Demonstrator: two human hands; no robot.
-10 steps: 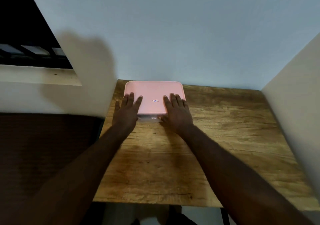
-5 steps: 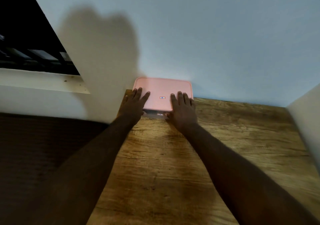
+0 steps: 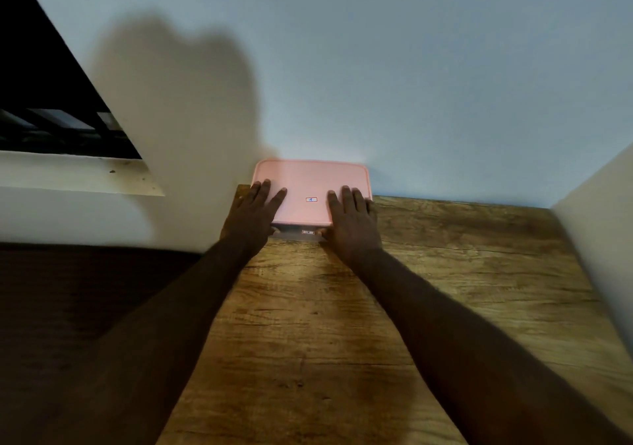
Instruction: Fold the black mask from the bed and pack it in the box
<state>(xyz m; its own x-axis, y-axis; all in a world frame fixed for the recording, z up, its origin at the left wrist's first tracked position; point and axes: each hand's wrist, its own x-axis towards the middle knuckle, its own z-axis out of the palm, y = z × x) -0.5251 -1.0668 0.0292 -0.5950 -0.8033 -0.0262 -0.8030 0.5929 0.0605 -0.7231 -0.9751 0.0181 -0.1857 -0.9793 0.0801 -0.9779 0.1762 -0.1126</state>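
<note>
- A pink rectangular plastic box [image 3: 310, 184] with rounded corners sits at the far edge of a brown wood-grain desk [image 3: 308, 324], towards its left corner, with its back against a pale blue-grey wall [image 3: 411, 67].
- Its flat pink lid [image 3: 301, 177] is on, and a small red-edged label [image 3: 311, 199] shows near the lid's front.
- Below the lid's front edge a strip of the clear, greyish base [image 3: 296, 235] shows, with a second small label on it (what lies inside cannot be told).
- The left hand [image 3: 251, 216] lies flat on the lid's left part, its fingers [image 3: 279, 197] straight and spread, pointing towards the wall; the palm hangs over the box's near left corner.
- The right hand [image 3: 352, 220] lies flat on the lid's right part, its fingers [image 3: 346, 196] straight and close together; its thumb reaches the front of the base.
- Neither hand curls round anything, and both forearms stretch out over the desk.
- A broad soft shadow [image 3: 178, 119] falls on the wall above and to the left of the box.
- At the far left a dark window opening [image 3: 41, 102] sits above a cream sill [image 3: 78, 173].
- A cream side wall [image 3: 603, 221] closes off the desk on the right.
- Left of the desk lies a dark brown surface [image 3: 85, 290], too dim to make out.
</note>
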